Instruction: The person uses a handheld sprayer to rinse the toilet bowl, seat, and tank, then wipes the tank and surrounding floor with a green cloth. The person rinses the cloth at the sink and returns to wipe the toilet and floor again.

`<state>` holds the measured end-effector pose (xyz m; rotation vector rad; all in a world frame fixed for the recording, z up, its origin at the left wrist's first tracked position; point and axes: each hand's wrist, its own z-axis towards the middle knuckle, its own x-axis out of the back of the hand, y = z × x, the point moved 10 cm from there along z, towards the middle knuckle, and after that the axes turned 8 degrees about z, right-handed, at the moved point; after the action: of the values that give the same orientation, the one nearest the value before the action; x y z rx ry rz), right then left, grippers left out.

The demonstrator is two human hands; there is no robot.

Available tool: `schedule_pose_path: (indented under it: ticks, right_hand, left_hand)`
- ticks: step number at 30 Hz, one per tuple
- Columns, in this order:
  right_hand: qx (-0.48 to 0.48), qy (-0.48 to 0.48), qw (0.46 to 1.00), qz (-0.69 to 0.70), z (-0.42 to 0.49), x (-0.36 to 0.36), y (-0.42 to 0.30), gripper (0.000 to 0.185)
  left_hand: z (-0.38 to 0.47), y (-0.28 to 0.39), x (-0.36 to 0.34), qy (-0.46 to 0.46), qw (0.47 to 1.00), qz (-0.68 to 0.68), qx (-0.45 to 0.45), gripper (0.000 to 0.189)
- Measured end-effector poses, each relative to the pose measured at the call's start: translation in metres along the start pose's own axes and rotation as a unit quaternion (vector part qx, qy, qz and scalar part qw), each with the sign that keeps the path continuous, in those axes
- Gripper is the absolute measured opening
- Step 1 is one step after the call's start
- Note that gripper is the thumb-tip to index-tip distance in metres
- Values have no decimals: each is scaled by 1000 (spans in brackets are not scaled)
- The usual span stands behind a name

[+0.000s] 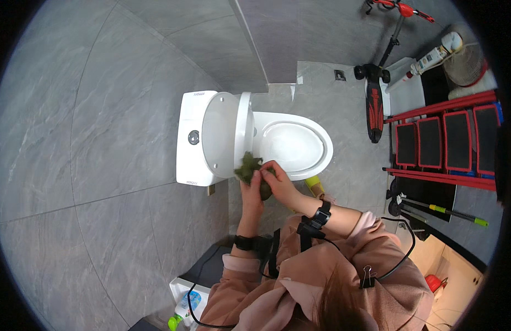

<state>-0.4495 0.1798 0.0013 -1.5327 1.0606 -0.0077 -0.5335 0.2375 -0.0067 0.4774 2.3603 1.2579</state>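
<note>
A crumpled dark green cloth [248, 166] is held between my two hands, just off the near side of a white toilet. My left hand [252, 191] grips it from below, thumb up. From the right, my right hand [279, 183] pinches the cloth with thumb and fingers. Part of the cloth hangs between the hands, and the fingers hide some of it. The toilet bowl [292, 142] is uncovered, with its seat [240, 136] and lid [220, 130] raised against the tank [188, 159]. A round flush button [193, 137] sits on top of the tank.
A red folding step ladder [441, 176] leans at the right, beside a black and red scooter [375, 107]. Poles with green grips [450, 211] lie below it. At the lower left, a white container [178, 285] holds a bottle with a green cap [174, 322]. Grey tiled wall [114, 124] borders the tank.
</note>
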Motion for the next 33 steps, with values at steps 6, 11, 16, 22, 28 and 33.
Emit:
schedule_pose_path:
  ticks: [6, 11, 16, 22, 28, 33]
  right_hand:
    - [-216, 45, 959, 177, -41, 15, 16, 29]
    - [-237, 56, 901, 359, -51, 27, -6, 49]
    - [96, 153, 977, 114, -46, 89, -102, 19]
    - [457, -227, 818, -267, -86, 37, -214, 23]
    - [507, -446, 669, -311, -123, 111, -250, 30]
    - [479, -478, 632, -377, -110, 150, -254, 30]
  left_hand:
    - [-27, 48, -29, 2, 964, 146, -223, 35]
    - [-79, 59, -124, -133, 683, 502, -514, 30]
    - [-41, 13, -128, -45, 974, -105, -196, 31]
    - [-32, 33, -202, -250, 961, -41, -112, 36]
    - [-24, -16, -321, -297, 938, 104, 144, 20]
    - [1, -42, -358, -197, 936, 235, 173, 17]
